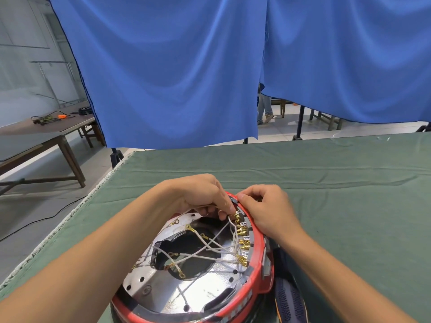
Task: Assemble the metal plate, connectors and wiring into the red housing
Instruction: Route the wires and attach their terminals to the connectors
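The metal plate (pixel 186 292) is already sitting inside the red housing (pixel 258 266) on the green table (pixel 338 183). The left hand (pixel 200 194) is pinching a brass connector (pixel 236 216) at the rim; the right hand (pixel 268 206), fingers curled, seems to be steadying the housing. Several white wires (pixel 210 250) are lying loose, unattached.

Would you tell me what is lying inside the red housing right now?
Inside the red housing sits a perforated metal plate, crossed by white wires, with gold connectors along its right rim. Whatever lies beneath the plate, or under both hands, is covered.

Glossy metal plate (pixel 205 283) in red plastic housing (pixel 258 271) on matt green cloth (pixel 326 178).
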`<state>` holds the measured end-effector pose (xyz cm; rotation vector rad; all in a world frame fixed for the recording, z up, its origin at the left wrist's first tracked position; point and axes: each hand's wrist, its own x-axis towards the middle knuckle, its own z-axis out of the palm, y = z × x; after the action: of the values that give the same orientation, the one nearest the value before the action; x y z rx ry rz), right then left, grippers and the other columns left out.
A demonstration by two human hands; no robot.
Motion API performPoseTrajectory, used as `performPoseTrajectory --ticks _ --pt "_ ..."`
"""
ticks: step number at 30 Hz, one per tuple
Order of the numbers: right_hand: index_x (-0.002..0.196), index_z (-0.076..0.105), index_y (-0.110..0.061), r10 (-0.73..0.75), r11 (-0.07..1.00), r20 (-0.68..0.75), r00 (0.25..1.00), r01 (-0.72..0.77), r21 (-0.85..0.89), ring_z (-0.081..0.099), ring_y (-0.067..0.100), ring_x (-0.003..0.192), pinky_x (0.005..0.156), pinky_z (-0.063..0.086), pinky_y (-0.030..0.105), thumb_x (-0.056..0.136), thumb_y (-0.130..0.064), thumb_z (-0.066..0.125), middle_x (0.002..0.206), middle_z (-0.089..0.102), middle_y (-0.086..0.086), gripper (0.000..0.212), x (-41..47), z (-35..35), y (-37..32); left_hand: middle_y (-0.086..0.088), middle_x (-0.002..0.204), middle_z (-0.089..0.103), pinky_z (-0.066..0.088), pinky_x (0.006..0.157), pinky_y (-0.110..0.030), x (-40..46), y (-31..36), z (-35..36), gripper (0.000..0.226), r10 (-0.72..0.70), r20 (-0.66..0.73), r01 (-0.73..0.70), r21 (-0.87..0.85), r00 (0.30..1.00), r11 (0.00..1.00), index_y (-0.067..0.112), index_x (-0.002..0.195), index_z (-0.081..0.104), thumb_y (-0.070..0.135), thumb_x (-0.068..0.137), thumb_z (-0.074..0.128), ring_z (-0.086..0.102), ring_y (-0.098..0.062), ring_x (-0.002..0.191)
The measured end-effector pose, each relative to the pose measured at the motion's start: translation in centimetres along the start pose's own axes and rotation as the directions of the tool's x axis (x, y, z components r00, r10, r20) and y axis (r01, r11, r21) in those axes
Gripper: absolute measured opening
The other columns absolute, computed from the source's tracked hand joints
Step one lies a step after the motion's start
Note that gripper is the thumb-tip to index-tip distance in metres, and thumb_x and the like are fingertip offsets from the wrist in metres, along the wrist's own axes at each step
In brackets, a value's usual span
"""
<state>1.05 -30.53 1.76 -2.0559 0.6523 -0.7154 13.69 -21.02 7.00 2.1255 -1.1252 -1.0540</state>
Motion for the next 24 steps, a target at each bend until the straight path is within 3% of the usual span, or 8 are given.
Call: performPoseTrajectory --ticks 7,18,22,24 --pt "0.076 0.072 -0.025 0.006 0.962 -0.081 0.997 -0.028 -0.273 0.065 0.017 0.082 0.07 0.049 0.029 0.081 -0.038 0.067 0.08 0.071 -0.007 0.015 -0.4 -1.0 -0.9 0.004 0.051 0.06 0.032 0.043 -0.018 -0.1 -0.2 0.5 0.019 0.005 -0.023 -0.005 -0.009 1.0 1.0 0.012 0.064 0.069 0.012 0.083 0.067 0.043 -0.005 0.043" --pt "0.08 0.072 -0.026 -0.083 0.925 -0.189 0.978 0.005 -0.379 0.065 0.019 0.081 0.062 0.037 0.026 0.084 -0.04 0.065 0.079 0.071 -0.009 0.017 -1.9 -0.6 -1.6 0.003 0.051 0.059 0.032 0.047 -0.017 -0.3 -0.8 1.1 0.022 0.019 -0.046 -0.022 -0.077 0.999 0.997 0.014 0.062 0.07 0.009 0.083 0.066 0.043 -0.004 0.045" --pt "0.082 0.072 -0.026 -0.094 0.914 -0.181 0.979 0.013 -0.405 0.065 0.02 0.085 0.064 0.039 0.028 0.085 -0.041 0.063 0.083 0.071 -0.009 0.018 -1.8 -0.5 -1.5 0.002 0.053 0.059 0.033 0.051 -0.019 -0.2 -1.1 1.3 0.03 0.017 -0.048 -0.023 -0.112 0.999 0.993 0.017 0.054 0.07 0.01 0.083 0.067 0.044 -0.004 0.046" --pt "0.082 0.071 -0.026 -0.081 0.917 -0.168 0.983 0.007 -0.399 0.065 0.021 0.085 0.065 0.041 0.029 0.085 -0.042 0.063 0.084 0.071 -0.008 0.018 -1.6 -0.6 -1.4 0.002 0.054 0.06 0.034 0.051 -0.019 -0.4 -0.9 1.3 0.024 0.028 -0.076 -0.034 -0.083 0.997 0.996 0.015 0.059 0.072 0.011 0.082 0.068 0.045 -0.004 0.046"
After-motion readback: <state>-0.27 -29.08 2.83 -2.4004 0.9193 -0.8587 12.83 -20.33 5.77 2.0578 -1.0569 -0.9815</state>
